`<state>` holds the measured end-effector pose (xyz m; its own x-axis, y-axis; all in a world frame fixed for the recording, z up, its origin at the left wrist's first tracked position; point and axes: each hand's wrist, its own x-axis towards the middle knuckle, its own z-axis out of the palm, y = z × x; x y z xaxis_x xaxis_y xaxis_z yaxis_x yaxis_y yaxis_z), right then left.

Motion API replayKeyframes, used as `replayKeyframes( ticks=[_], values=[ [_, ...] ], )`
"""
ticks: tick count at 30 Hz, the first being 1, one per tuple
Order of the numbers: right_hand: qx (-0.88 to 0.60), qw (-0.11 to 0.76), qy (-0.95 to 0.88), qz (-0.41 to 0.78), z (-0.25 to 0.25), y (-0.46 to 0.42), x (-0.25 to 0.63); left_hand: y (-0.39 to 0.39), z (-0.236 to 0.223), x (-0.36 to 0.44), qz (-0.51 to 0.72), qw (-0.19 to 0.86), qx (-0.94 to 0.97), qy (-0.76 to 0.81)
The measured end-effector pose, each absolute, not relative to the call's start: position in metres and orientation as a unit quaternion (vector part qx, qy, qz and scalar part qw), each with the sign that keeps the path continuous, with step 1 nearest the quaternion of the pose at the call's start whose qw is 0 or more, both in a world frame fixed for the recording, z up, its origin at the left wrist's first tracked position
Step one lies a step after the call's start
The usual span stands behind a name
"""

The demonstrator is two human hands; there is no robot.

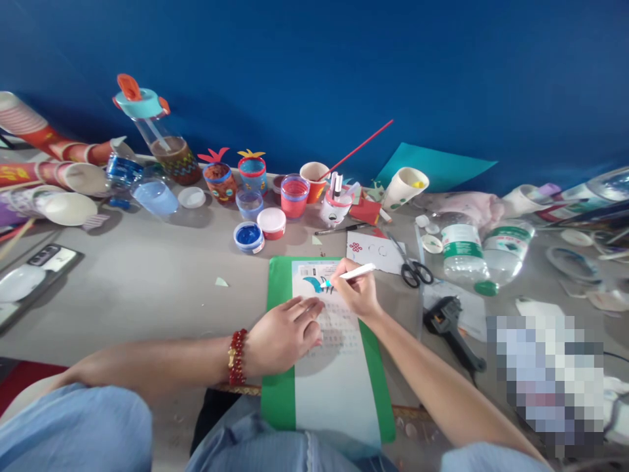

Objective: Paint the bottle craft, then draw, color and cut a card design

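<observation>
My right hand (361, 296) is closed around a white marker (358, 271). The marker's blue tip meets a teal, partly coloured drawing (311, 284) near the top of a white printed sheet (334, 400). Across the sheet, just below the drawing, lies my left hand (284, 331), its fingers stretched out flat with nothing gripped. A red bead bracelet (238, 357) circles that wrist. Under the sheet is a green board or card (276, 393), which reaches over the table's front edge. The small print is too blurred to read.
Behind the sheet stand paint pots (248, 237), decorated cups (219, 181) and a pen cup (335, 211). Scissors (417, 273), a glue gun (455, 331) and plastic bottles (462, 249) lie to the right. A drinking bottle (171, 147) stands back left, beside stacked paper cups (63, 141).
</observation>
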<state>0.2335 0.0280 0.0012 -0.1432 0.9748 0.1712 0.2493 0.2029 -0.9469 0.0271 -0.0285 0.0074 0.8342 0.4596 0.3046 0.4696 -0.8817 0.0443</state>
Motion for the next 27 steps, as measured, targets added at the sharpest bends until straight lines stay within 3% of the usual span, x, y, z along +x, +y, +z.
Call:
replayKeyframes(
  ticks=[27],
  values=[
    [-0.483,0.468,-0.617,0.409,0.0023,0.0286,0.2322,-0.0292,0.0065,0.027,-0.158,0.007,-0.956,-0.246]
  ],
)
